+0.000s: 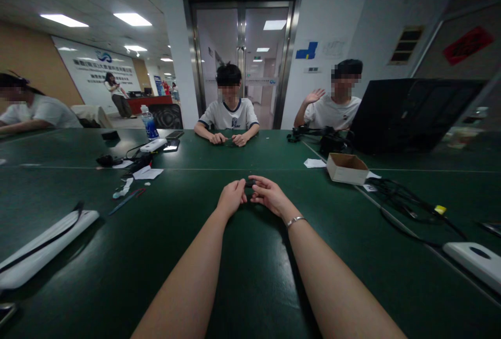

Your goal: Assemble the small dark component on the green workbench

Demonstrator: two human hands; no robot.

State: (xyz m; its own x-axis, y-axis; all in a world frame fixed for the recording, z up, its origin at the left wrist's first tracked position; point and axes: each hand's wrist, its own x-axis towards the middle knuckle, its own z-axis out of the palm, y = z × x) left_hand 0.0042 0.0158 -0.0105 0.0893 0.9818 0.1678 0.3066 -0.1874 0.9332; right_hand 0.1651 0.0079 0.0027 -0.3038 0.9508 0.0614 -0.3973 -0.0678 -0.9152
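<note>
Both my forearms reach out over the dark green table (250, 276). My left hand (231, 198) and my right hand (268, 194) meet at the table's middle, fingers curled and pinched together. Between the fingertips sits a small dark object (250, 183), held by both hands; it is too small to name. A thin bracelet (295, 220) circles my right wrist.
A person in a white shirt (229, 114) sits opposite; another (332, 107) at the right raises a hand behind a black laptop (410, 112). An open cardboard box (346, 168), cables (407, 206), a water bottle (149, 122), papers and white devices (475, 261) lie around.
</note>
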